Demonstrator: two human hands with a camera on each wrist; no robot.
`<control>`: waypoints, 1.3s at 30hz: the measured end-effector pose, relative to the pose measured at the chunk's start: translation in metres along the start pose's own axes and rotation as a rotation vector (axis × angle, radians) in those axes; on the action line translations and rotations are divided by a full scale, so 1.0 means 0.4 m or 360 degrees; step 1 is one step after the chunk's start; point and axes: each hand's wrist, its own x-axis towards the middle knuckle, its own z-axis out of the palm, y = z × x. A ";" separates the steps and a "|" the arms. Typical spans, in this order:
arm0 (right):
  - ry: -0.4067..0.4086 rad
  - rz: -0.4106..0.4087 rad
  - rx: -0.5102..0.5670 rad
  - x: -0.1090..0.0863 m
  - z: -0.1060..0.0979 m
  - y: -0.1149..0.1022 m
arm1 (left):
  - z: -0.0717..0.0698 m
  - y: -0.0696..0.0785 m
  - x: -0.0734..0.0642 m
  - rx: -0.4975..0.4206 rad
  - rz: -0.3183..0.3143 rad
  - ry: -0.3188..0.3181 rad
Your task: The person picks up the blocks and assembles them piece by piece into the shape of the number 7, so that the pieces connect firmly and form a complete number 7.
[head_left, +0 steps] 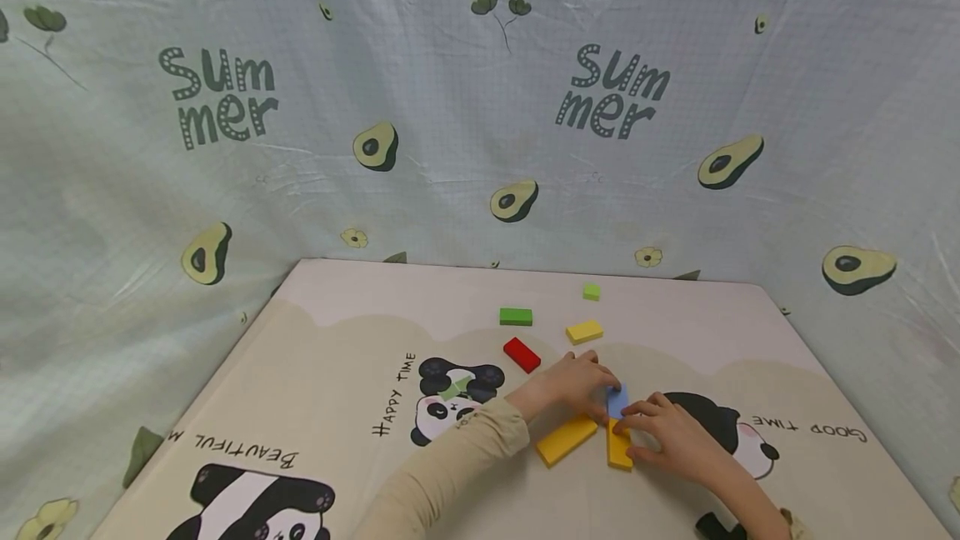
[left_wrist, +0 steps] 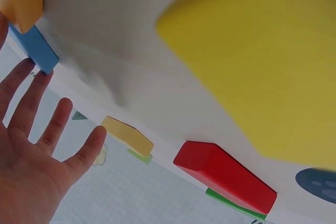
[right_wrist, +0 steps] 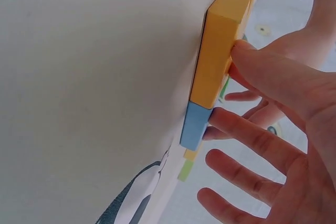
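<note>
A blue block and an orange-yellow block lie end to end on the table, their short ends meeting in the right wrist view. My left hand holds the blue block, fingertips at its far end and thumb by its left side near the join. My right hand pinches the orange-yellow block, thumb on its right side and index finger near the join. The right hand's other fingers stretch out free. Just left of the pair lies a second orange-yellow block, set at a slant.
Beyond the hands lie a red block, a green block, a pale yellow block and a small light green block. A black object sits by the right forearm. A printed curtain hangs behind the panda-patterned table.
</note>
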 end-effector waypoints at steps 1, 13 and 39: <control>0.0000 -0.0003 0.0001 0.000 0.000 0.000 | 0.001 0.000 -0.001 -0.0003 -0.0004 -0.0003; -0.0055 0.0045 0.0005 0.007 -0.004 -0.002 | 0.004 -0.003 -0.002 0.0130 0.0022 -0.0031; -0.0157 0.0103 0.0085 0.011 -0.011 -0.004 | -0.027 -0.063 -0.035 0.0044 0.0049 0.0096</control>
